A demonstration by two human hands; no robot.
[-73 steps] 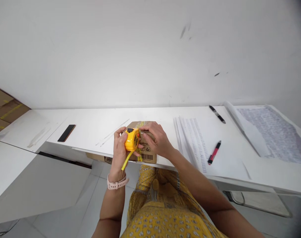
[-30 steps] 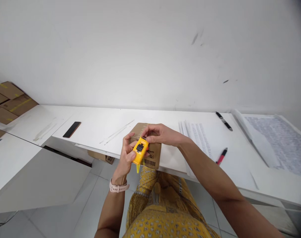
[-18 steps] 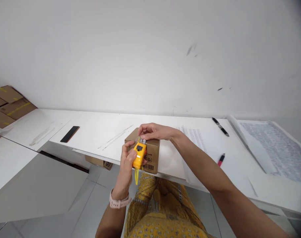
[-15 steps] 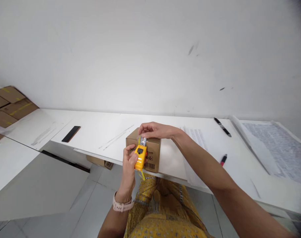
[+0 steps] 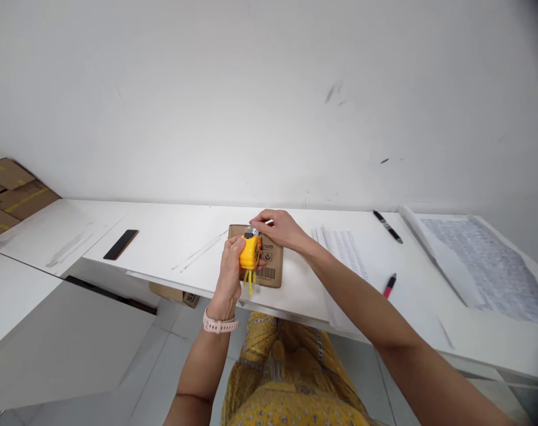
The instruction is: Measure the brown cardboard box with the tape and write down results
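Note:
My left hand [image 5: 232,266] is closed round a yellow tape measure [image 5: 250,251], its wrist strap dangling below. A short stretch of metal blade [image 5: 254,231] shows at the far end of the case. The fingers of my right hand [image 5: 280,226] pinch at that blade's end. Beneath both hands a small brown cardboard box [image 5: 275,273] with printed lettering and a barcode lies on the white table [image 5: 198,236]. The tape measure and my fingers cover part of the box's printed face.
Printed sheets [image 5: 346,251], a black pen [image 5: 387,226] and a red-and-black pen [image 5: 389,286] lie to the right, with a stack of written papers [image 5: 482,260] beyond. A black bar [image 5: 120,244] rests at left. Cardboard boxes [image 5: 18,195] stand at far left.
The box has tipped back, so its printed face now points up and its top is out of sight. Both hands have moved slightly away from me with the tape measure, which is now tilted differently.

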